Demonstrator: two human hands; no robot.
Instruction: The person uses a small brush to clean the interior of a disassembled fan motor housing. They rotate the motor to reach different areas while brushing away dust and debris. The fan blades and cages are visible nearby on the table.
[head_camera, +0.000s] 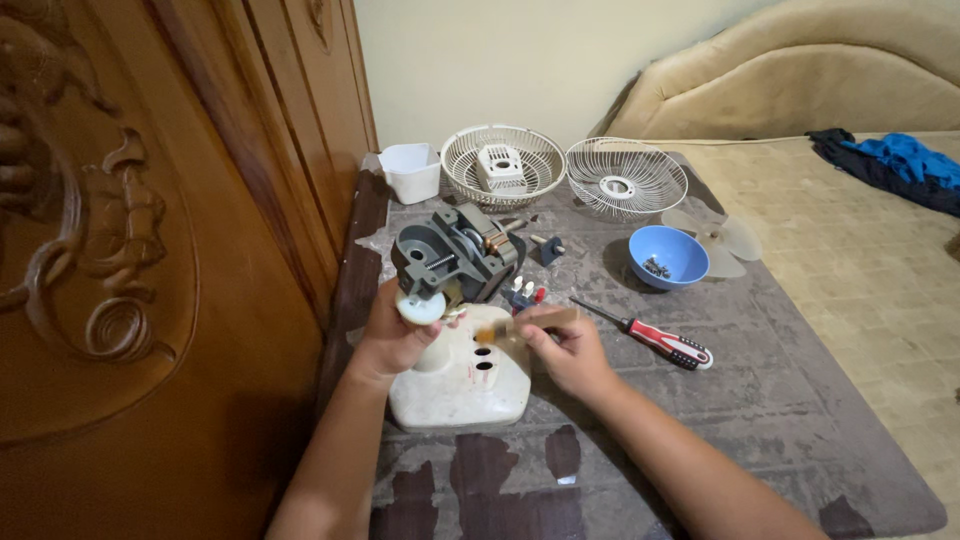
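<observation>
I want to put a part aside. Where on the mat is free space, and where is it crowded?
Free: the mat right of the screwdriver, below the blue bowl; also the near strip in front of the fan base. Crowded: around the motor, both hands, and the two grilles at the back.

No packages, labels, signs or screens are seen anywhere in the picture. Nothing with a printed face is found on the desk, on the wall or on the wooden door beside it.
</observation>
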